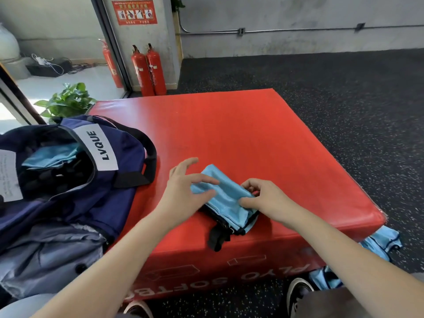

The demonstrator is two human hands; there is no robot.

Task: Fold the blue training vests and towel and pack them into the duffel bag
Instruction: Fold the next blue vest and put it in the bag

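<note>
Folding is nearly done on this vest point(226, 198): it lies as a compact blue bundle near the front edge of the red plyo box point(252, 134), black trim spilling out at its near end. The right hand point(263, 198) pinches the right end of the bundle, thumb under a layer and fingers curled over it. The left hand point(183, 189) has a spread grip, fingers straight and resting lightly on the left end without closing on the cloth.

To finish well, I judge the left palm should press the bundle flat while the right hand tucks the loose black trim inside, so nothing unfurls in transit. Then both hands should clamp the stack from opposite ends and carry it level.

The navy duffel bag point(110, 198) sits just to the left, partly on the box, its mouth open, with one blue piece point(50, 158) already inside. The bundle should go in beside or on top of that piece, laid flat and not dropped.

More blue fabric point(380, 243) hangs off the box's right corner towards the floor, still unfolded, so work seems to remain.
</note>
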